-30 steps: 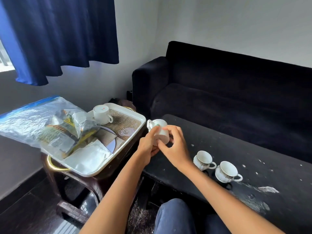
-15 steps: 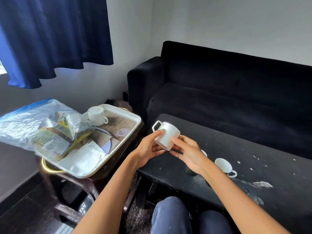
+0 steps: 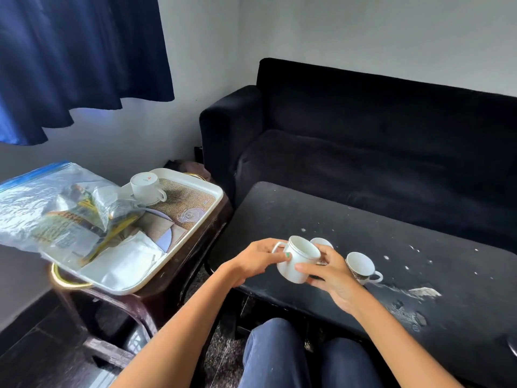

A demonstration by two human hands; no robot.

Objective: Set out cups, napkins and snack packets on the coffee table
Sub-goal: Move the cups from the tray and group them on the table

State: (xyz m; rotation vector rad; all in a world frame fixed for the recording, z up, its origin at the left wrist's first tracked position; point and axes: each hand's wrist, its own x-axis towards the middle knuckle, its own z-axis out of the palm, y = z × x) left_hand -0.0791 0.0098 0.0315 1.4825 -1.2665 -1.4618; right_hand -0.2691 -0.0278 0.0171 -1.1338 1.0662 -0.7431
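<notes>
White cup (image 3: 297,260) tilted | between both grips | left hand (image 3: 253,260), right hand (image 3: 331,275) gripping it

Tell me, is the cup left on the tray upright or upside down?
Upside down: the cup on the tray shows its flat base upward, rim down.

daylight from window, upper left | dim room | sharp | wide-angle edge bending
</notes>
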